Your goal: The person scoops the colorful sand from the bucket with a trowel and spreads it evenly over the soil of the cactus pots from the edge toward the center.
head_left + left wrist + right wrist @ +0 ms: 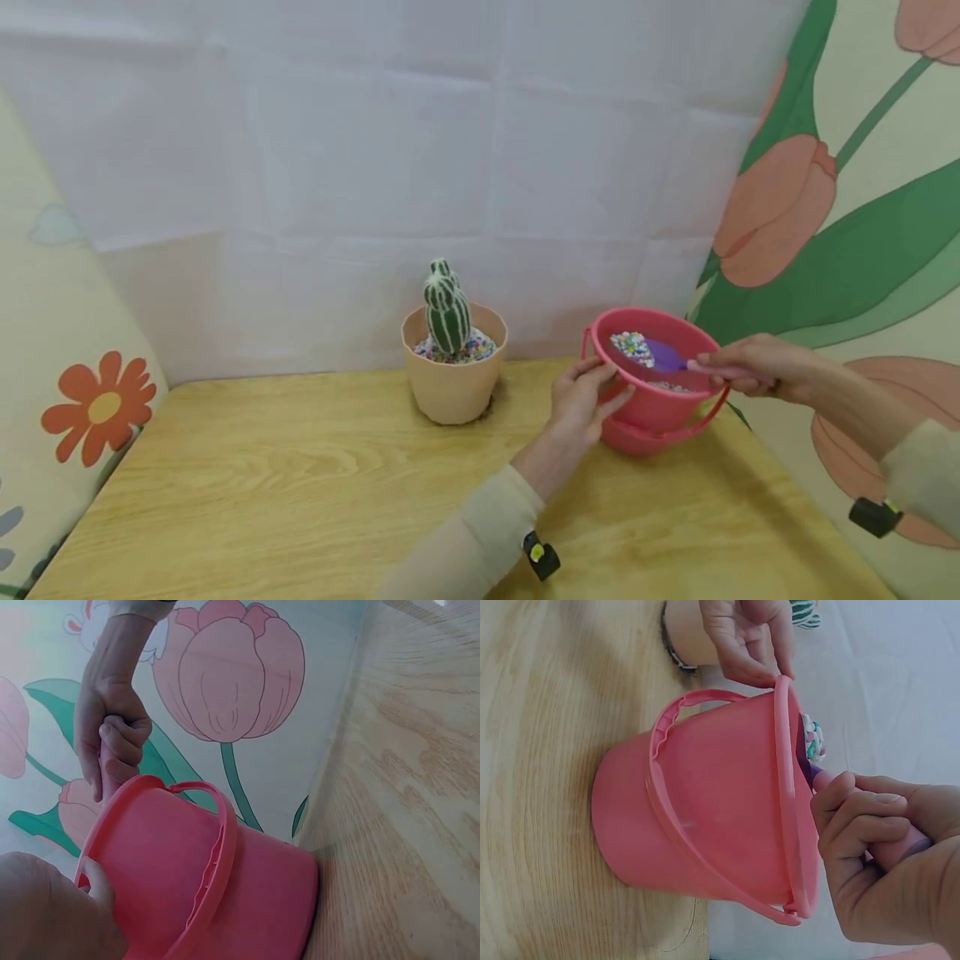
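Note:
A pink bucket stands on the wooden table at the right, its handle hanging down the near side. My left hand grips the bucket's left rim, thumb and fingers on either side of it. With curled fingers, my right hand holds the pink grip of a small trowel. The trowel's purple blade is over the bucket's mouth, heaped with multicoloured pebbles. More pebbles show inside the bucket, below the blade.
Left of the bucket, a beige pot holds a green-and-white striped cactus set in coloured pebbles. Bits of dark debris lie at the pot's base. A white sheet hangs behind the table; flower-printed walls flank both sides.

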Available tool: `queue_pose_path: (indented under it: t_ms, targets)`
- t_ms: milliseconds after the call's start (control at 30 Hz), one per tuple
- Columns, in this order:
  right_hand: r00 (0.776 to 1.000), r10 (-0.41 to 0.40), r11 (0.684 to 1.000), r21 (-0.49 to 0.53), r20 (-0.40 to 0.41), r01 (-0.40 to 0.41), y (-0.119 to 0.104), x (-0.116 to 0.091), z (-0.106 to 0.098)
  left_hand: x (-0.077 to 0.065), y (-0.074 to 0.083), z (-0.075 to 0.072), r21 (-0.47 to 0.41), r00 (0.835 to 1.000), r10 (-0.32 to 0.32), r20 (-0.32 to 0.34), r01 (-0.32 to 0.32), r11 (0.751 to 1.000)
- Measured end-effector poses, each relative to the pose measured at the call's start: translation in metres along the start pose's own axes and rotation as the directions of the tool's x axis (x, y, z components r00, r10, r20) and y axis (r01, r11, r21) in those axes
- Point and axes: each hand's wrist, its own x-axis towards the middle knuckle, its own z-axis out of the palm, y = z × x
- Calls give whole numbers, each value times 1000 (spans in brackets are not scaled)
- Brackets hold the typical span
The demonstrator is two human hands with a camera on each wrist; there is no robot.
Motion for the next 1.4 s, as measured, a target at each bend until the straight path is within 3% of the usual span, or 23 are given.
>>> queue_pose_path:
  t_ms: [133,400,567,667,933,1067,1200,1300,1400]
  targets:
    - [1000,-11,1000,21,1,11,-3,-7,-1,1,1,3,7,999,-11,-37,11,1000]
    - [999,-5,999,39,-50,7,-7,-14,2,0,7,-3,4,999,-45,-16,45,999]
    - [999,-29,999,15,-19,30,-9,-7,9,-6,21,-15,24,996,-74,-41,75,997]
    - [999,-30,999,10,-22,30,-8,-5,11,-13,33,-16,76,997,-74,-8,74,994]
    - [997,-61,998,-2,-48,61,-15,-10,10,-35,77,-19,223,993,73,93,-92,971]
    - [996,-78,997,-14,-50,77,-21,-13,14,-48,102,-30,306,971,191,144,-227,925]
    - [995,-93,995,-32,-40,91,-27,-12,18,-61,122,-39,390,929,318,188,-368,844]
    - [994,-99,995,-36,-35,98,-32,-10,21,-69,135,-49,438,899,385,209,-438,785]
    - [995,-98,995,-28,-10,98,-36,-5,26,-74,148,-64,481,879,431,201,-472,739]
